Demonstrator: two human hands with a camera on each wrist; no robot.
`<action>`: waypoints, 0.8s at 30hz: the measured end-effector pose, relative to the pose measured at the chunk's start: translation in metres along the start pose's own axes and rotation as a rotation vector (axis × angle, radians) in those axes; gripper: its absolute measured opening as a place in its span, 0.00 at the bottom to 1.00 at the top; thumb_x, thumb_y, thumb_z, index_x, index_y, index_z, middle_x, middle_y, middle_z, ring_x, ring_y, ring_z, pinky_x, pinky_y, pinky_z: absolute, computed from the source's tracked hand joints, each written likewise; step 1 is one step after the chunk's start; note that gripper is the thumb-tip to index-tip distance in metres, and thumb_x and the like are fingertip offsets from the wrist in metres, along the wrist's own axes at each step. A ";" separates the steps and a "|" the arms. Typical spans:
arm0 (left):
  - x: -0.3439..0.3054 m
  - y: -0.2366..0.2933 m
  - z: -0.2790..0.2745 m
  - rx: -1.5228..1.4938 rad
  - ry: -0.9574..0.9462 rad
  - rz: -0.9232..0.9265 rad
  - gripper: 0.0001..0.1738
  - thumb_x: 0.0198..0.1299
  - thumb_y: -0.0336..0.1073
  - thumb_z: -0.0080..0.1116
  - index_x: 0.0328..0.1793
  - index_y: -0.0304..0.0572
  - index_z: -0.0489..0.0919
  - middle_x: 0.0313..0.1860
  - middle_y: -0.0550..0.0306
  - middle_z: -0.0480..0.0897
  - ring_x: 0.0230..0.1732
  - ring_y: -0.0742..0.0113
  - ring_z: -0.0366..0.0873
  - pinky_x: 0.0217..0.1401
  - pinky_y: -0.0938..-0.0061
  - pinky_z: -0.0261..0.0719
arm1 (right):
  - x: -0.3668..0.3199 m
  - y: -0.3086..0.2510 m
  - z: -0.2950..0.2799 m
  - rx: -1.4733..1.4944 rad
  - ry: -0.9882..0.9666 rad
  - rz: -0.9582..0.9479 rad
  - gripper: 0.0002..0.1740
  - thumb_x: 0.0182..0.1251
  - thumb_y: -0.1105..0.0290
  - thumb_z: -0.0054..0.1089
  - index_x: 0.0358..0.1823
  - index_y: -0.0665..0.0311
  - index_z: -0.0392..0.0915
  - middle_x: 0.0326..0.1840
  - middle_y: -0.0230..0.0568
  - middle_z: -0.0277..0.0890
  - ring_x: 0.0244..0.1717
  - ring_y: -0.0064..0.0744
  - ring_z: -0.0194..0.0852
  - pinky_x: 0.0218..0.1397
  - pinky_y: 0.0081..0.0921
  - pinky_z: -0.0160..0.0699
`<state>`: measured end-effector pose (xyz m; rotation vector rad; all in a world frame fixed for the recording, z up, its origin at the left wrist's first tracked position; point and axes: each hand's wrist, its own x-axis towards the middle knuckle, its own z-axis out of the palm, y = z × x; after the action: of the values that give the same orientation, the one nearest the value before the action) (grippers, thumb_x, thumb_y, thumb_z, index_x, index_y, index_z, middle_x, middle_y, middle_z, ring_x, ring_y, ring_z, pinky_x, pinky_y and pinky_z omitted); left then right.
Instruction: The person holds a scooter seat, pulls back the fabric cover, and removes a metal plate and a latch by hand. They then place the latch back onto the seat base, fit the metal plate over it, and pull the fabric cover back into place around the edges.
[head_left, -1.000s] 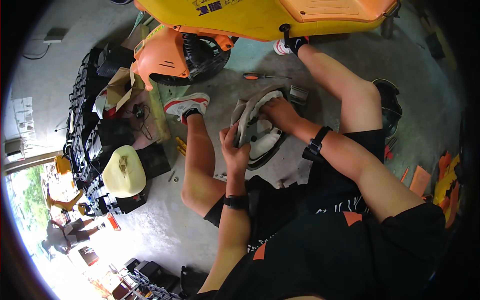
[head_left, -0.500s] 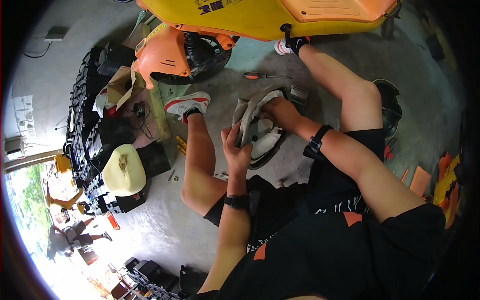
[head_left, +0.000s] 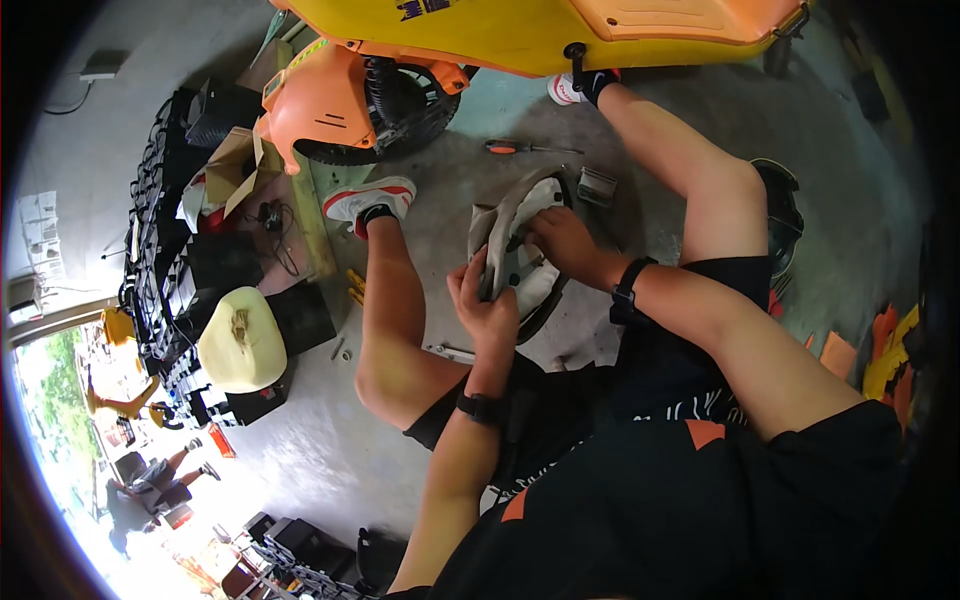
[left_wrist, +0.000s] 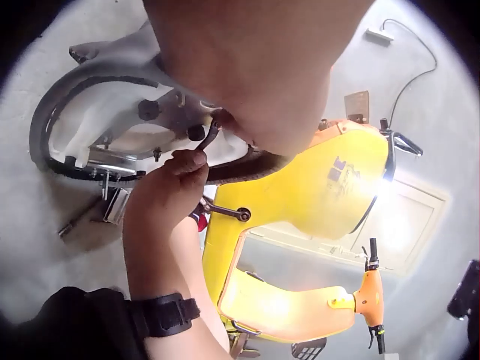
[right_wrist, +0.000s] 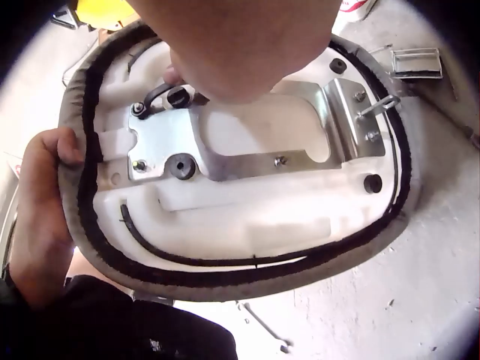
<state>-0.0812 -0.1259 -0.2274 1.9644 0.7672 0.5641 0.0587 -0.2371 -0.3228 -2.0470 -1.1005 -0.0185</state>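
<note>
A scooter seat (right_wrist: 225, 232) is held with its white underside facing me, its grey cover wrapped round the rim. A silver metal bracket (right_wrist: 169, 139) is bolted across that underside. My left hand (head_left: 488, 305) grips the seat's near-left edge, thumb over the rim in the right wrist view. My right hand (head_left: 568, 245) is over the underside, pinching a dark wrench (right_wrist: 155, 96) whose end sits at the nut (right_wrist: 138, 109) in one bracket corner. My right forearm hides much of that hand in both wrist views.
Ahead stands a yellow scooter (head_left: 470, 40) with an orange fender (head_left: 315, 110). On the floor lie a screwdriver (head_left: 535, 149), a small silver box (head_left: 596, 187) and another wrench (right_wrist: 264, 326). A cream foam cushion (head_left: 243, 345) rests at left; farther back is another person (head_left: 150, 490).
My right hand has drawn back slightly toward me, its wrist turning. My left hand has shifted a little right and nearer, still gripping the seat edge. The person in the background has moved.
</note>
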 end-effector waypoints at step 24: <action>-0.014 0.006 0.016 0.053 0.165 -0.116 0.36 0.47 0.26 0.60 0.69 0.43 0.75 0.56 0.45 0.68 0.58 0.47 0.71 0.65 0.59 0.70 | -0.040 -0.083 0.008 0.264 -0.339 0.707 0.29 0.82 0.49 0.31 0.41 0.64 0.78 0.36 0.60 0.82 0.41 0.66 0.80 0.48 0.55 0.75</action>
<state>-0.0786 -0.1480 -0.2305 1.9237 1.0017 0.6470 -0.0272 -0.2338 -0.2902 -2.1255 -0.4726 0.8062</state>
